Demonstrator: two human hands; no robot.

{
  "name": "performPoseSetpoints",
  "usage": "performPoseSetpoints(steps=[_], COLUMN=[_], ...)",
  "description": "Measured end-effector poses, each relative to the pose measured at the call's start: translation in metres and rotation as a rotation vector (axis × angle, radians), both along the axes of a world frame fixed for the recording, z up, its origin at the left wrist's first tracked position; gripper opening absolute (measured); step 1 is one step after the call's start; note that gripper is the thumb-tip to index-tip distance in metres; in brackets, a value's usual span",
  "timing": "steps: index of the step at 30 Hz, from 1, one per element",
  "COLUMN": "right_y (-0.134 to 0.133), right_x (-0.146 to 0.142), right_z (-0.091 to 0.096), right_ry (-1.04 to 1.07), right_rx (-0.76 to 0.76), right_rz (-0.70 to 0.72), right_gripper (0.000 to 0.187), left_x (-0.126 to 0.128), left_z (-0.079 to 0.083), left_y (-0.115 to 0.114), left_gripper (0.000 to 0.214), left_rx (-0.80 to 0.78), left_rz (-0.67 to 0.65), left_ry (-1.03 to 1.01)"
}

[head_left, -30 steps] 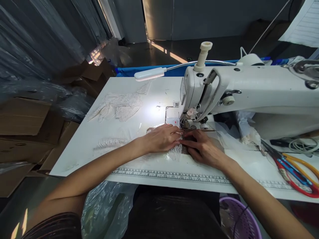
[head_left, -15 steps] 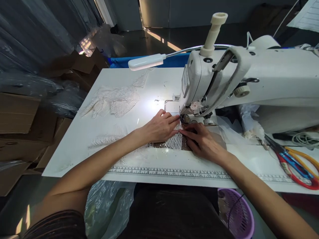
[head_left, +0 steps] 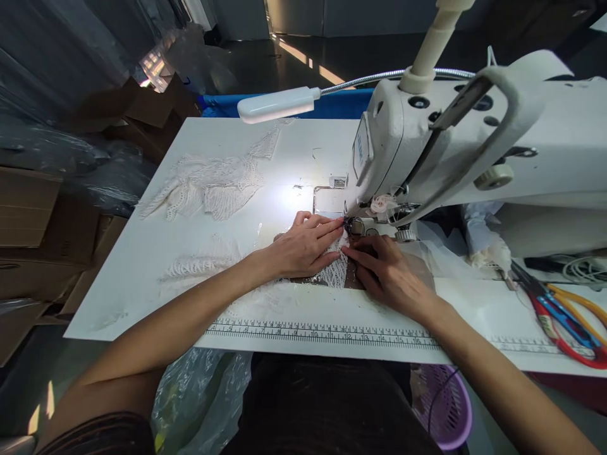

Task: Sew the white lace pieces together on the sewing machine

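Note:
A strip of white lace (head_left: 334, 273) lies on the bed of a white sewing machine (head_left: 386, 136), running up to the presser foot and needle area (head_left: 353, 226). My left hand (head_left: 310, 243) rests flat on this lace with its fingers stretched toward the foot. Just right of it, my right hand (head_left: 386, 268) touches the lace edge with its index fingertip, the other fingers bent but apart over the brown bed plate. Both hands partly cover the lace, and the needle point is too small to make out.
More white lace pieces (head_left: 213, 180) lie at the table's left, and another (head_left: 199, 265) near my left forearm. A lamp (head_left: 279, 104) hangs over the table. Scissors (head_left: 564, 316) lie at right. A ruler strip (head_left: 327, 332) runs along the front edge; a purple basket (head_left: 446, 404) stands below.
The view has shifted slightly, so the machine looks larger and farther right. Both hands keep nearly the same place at the presser foot; the left hand's fingers are slightly more spread.

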State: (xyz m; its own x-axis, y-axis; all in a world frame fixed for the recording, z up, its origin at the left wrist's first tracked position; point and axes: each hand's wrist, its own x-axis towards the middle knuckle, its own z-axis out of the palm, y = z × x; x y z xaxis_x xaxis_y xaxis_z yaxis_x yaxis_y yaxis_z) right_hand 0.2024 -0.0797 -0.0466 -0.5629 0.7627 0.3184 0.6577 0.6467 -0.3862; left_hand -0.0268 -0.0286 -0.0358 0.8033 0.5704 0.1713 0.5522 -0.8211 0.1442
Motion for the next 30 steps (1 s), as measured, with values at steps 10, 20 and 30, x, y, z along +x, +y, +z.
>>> performPoseSetpoints(steps=[10, 20, 30], right_y=[-0.0007, 0.0014, 0.0014], right_x=[0.0015, 0.003, 0.003], right_z=[0.0005, 0.0007, -0.0001], right_ry=[-0.004, 0.017, 0.017], right_rx=[-0.012, -0.027, -0.026], right_rz=[-0.004, 0.024, 0.028], right_gripper=[0.041, 0.041, 0.04], left_x=[0.0012, -0.0002, 0.0011], left_z=[0.0025, -0.0018, -0.0007], left_y=[-0.0017, 0.0006, -0.0012], left_gripper=[0.045, 0.045, 0.046], left_rx=[-0.009, 0.0, 0.006], left_rz=[0.021, 0.005, 0.022], left_ry=[-0.006, -0.043, -0.035])
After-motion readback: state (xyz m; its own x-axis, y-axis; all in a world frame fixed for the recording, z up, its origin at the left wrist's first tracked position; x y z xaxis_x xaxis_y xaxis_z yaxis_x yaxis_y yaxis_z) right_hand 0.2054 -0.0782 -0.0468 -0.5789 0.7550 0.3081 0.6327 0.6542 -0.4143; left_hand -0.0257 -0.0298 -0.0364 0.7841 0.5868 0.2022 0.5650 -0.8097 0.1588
